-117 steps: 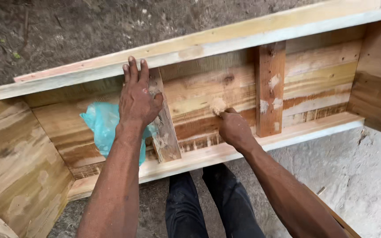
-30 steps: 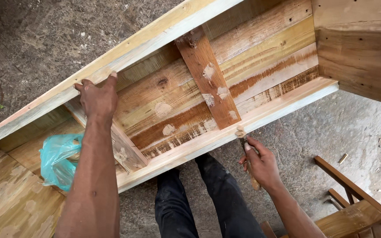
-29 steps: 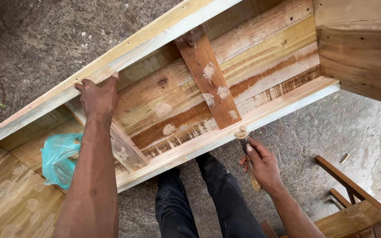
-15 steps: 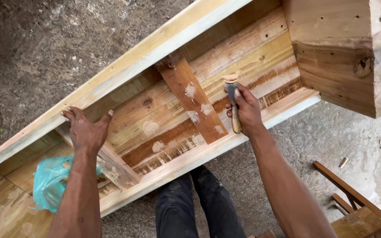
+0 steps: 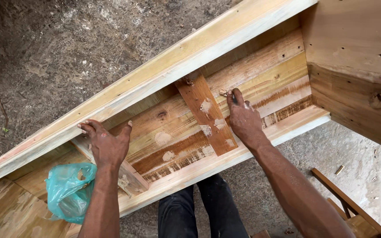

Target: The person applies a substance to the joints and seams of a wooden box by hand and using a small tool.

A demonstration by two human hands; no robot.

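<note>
A long wooden frame (image 5: 186, 59) of pale rails and brown planks lies on its side in front of me. My left hand (image 5: 106, 143) grips the far rail, thumb spread, just above a slanted cross batten (image 5: 126, 176). My right hand (image 5: 242, 118) is closed around a putty knife (image 5: 230, 94) and presses its tip onto the planks beside the reddish middle batten (image 5: 208, 117). Only the blade end shows past my fingers. Pale filler patches (image 5: 162, 138) dot the planks and the batten.
A teal plastic bag (image 5: 69, 190) lies inside the frame at lower left. A thick wooden end panel (image 5: 353, 66) closes the frame at the right. Dark soil (image 5: 67, 48) lies beyond; concrete floor (image 5: 367, 163) and part of a wooden chair (image 5: 353, 211) are at lower right. My dark trouser legs (image 5: 203, 211) stand below.
My right hand came up from the near rail with the putty knife and now presses it on the planks right of the middle batten. My left hand stays on the far rail.
</note>
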